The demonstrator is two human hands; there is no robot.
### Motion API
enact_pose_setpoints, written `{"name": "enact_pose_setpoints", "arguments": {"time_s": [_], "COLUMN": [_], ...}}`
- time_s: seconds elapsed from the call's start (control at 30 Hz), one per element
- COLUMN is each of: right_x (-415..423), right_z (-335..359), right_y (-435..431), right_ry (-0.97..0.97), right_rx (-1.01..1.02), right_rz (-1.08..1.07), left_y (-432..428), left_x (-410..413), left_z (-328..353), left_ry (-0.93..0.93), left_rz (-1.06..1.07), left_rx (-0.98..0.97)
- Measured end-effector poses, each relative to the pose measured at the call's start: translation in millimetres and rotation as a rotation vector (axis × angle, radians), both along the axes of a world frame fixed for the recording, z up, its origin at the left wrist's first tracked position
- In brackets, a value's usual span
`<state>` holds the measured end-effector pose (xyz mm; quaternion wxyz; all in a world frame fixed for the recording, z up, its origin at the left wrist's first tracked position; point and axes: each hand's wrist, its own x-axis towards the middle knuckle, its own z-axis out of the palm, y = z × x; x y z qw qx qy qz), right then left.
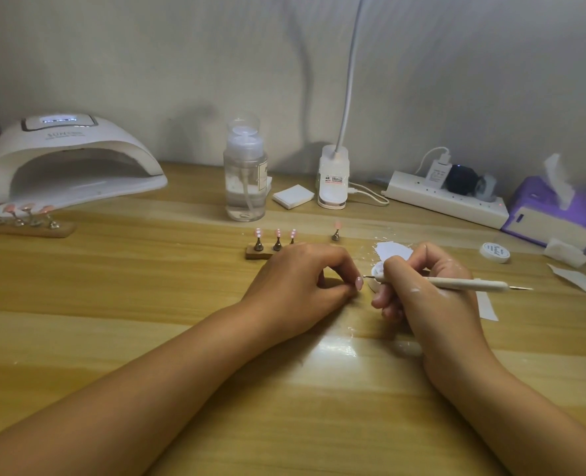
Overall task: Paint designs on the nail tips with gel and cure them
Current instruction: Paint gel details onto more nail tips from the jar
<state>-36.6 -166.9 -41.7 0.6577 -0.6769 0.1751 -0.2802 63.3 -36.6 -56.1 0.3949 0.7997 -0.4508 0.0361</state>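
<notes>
My left hand [305,280] rests on the wooden table and pinches a pink nail tip [359,283] between curled fingers. My right hand [418,286] grips a white dotting pen [463,284], whose fine point almost touches the tip. A small white gel pot [376,271] sits just behind the pen's point, partly hidden by my right fingers. Three pink tips stand on a wooden holder [259,253] behind my left hand, and one more tip on a single stand [336,232]. The white curing lamp [68,159] sits at the far left with a second row of tips [20,214] before it.
A clear pump bottle [245,173], a stack of white pads [293,196] and a clip lamp base [332,180] line the back. A power strip [446,201], purple tissue box [556,211], gel pot lid [495,252] and paper scraps [576,276] crowd the right.
</notes>
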Motion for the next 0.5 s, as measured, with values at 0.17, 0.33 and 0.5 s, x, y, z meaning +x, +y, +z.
{"name": "enact_pose_setpoints", "arguments": {"time_s": [0.17, 0.33, 0.5], "right_x": [1.0, 1.4, 1.6], "right_z": [-1.0, -2.2, -2.5], "right_y": [-0.5, -1.3, -0.9], "right_ry": [0.022, 0.05, 0.06], "right_rx": [-0.012, -0.047, -0.058], "right_rz": [0.001, 0.01, 0.016], "left_y": [-0.4, -0.8, -0.9], "left_x": [-0.1, -0.1, 0.4], "left_z": [0.6, 0.1, -0.6], "left_ry": [0.002, 0.001, 0.003], "left_rz": [-0.001, 0.001, 0.008], "left_rx": [0.005, 0.009, 0.004]}}
